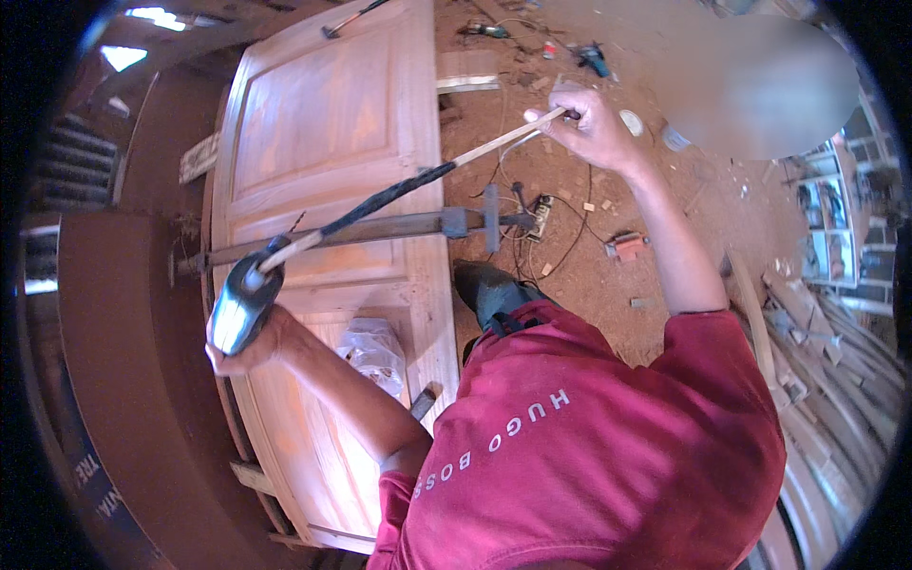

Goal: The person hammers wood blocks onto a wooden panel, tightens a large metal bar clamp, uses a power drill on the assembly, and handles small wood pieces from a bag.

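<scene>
My left hand (252,350) is closed around a shiny, rounded silver-and-dark tool (237,309), held over the left edge of a panelled wooden door (318,123). From the tool a long pale length (499,147) runs up to the right, its middle wrapped in black. Whether it is a cord or a stick, I cannot tell. Fingers of my right hand (597,131) pinch its far end, with a small dark piece showing there. Below this length, a metal bar clamp (366,236) lies across the door, its jaw and screw beyond the door's right edge.
A clear plastic bag (373,351) rests on the door; a hammer-like tool (334,30) lies at its far end. The sawdust-covered floor holds a power strip (541,217) with cables, a blue power tool (595,60) and a red object (627,247). Timber (817,332) is piled right.
</scene>
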Demonstrator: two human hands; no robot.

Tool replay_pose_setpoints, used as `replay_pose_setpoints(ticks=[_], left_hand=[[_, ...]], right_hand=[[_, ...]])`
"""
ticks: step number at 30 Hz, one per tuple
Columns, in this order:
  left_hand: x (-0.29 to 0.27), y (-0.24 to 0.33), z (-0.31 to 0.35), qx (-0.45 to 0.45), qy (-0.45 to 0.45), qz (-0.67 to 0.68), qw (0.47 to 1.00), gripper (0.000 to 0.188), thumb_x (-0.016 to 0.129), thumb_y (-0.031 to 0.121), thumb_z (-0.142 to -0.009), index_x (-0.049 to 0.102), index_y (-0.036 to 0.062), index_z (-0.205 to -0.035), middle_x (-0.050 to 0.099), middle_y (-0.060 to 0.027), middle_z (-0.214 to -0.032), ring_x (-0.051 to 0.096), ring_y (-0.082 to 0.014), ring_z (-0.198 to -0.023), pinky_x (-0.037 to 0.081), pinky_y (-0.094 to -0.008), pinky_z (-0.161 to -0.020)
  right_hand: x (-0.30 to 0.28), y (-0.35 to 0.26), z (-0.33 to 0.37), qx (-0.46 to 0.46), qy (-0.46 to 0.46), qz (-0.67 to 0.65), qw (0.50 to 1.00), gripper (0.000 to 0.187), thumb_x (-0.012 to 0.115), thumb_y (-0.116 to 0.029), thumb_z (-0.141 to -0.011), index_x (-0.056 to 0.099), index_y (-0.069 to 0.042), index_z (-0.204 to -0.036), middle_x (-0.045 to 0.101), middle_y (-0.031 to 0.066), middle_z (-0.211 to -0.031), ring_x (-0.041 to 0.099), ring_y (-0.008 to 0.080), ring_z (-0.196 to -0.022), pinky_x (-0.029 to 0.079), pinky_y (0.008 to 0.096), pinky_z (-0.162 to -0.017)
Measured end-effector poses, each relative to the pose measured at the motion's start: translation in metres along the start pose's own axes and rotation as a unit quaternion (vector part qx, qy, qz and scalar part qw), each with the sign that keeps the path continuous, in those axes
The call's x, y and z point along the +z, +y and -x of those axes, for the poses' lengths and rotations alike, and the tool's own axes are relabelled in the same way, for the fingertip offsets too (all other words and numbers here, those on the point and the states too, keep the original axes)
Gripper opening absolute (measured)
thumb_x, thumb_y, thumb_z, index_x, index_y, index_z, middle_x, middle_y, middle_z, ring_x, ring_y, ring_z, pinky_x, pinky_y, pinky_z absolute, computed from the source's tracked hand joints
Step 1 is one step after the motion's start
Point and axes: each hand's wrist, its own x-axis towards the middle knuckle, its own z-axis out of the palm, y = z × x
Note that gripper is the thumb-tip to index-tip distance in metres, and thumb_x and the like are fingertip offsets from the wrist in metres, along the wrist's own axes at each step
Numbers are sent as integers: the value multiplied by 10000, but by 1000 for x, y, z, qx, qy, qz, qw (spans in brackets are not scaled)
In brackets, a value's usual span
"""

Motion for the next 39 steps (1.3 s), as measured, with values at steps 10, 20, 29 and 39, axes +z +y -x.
replay_pose_setpoints(ticks=[10, 20, 29, 39], left_hand=[[140, -71, 188, -216, -55, 83, 971, 472, 477, 436, -734, 654, 40, -921, 675, -131, -882, 662, -322, -771, 537, -433, -735], [158, -181, 419, -507, -244, 67, 824, 475, 326, 384, -917, 614, 63, -1115, 633, -118, -1163, 581, -284, -1110, 457, -460, -976], [-20, -236, 592, -753, -383, -288, 452, 425, 463, 315, -985, 492, 117, -1360, 553, -80, -1292, 572, -264, -1145, 468, -456, -938], [-137, -151, 430, -602, -423, -532, 418, 438, 507, 378, -967, 572, 92, -1292, 663, -58, -1111, 644, -159, -864, 475, -271, -650]], right_hand=[[-116, 37, 162, 247, 188, -99, 946, 208, 644, -200, -924, 699, 1, -935, 559, -30, -700, 484, 40, -630, 358, 217, -534], [-246, -98, 173, 163, 95, -403, 895, 387, 477, -249, -1022, 596, 74, -1199, 470, -44, -753, 328, 14, -590, 258, 177, -462], [-320, 65, 263, 469, 308, -352, 749, 293, 563, -223, -979, 653, 29, -1099, 400, -95, -663, 315, 28, -527, 222, 205, -435], [-257, 428, 570, 558, 569, -401, 452, 101, 419, -2, -942, 519, 7, -928, 471, 50, -688, 439, 129, -543, 401, 265, -471]])
